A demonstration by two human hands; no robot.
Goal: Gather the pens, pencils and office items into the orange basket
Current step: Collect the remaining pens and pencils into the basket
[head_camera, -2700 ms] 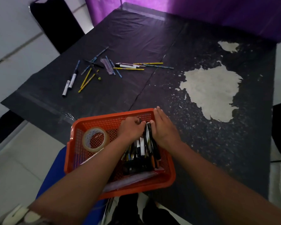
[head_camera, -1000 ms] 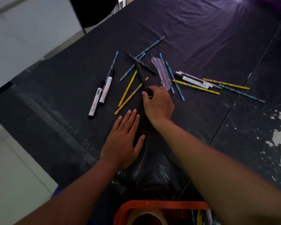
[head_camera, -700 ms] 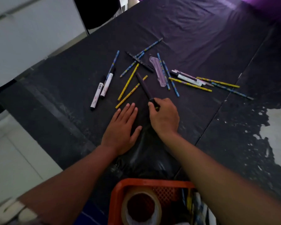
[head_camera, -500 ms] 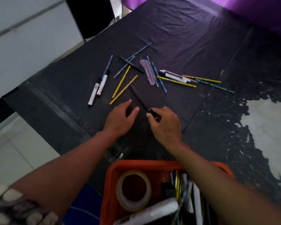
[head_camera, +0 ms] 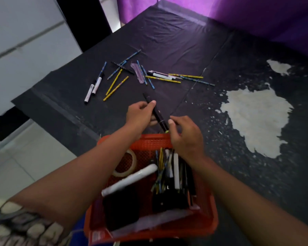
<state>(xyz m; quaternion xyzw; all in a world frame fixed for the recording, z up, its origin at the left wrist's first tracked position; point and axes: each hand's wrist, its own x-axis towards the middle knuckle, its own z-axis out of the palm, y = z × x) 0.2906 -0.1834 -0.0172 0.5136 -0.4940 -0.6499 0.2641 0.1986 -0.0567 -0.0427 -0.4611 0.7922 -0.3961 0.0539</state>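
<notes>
- Left hand: I log it just beyond the far rim of the orange basket, fingers curled round the upper part of a black marker.
- Right hand: thumb and fingers loosely bent at the marker's lower end; whether they pinch it I cannot tell.
- Black marker: tilted, lower end near the basket rim.
- Orange basket: near table edge; I count a tape roll, a white tube, a bundle of pens and pencils.
- Black-covered table: scattered pencils, two white markers, a clear case, well beyond the hands.
</notes>
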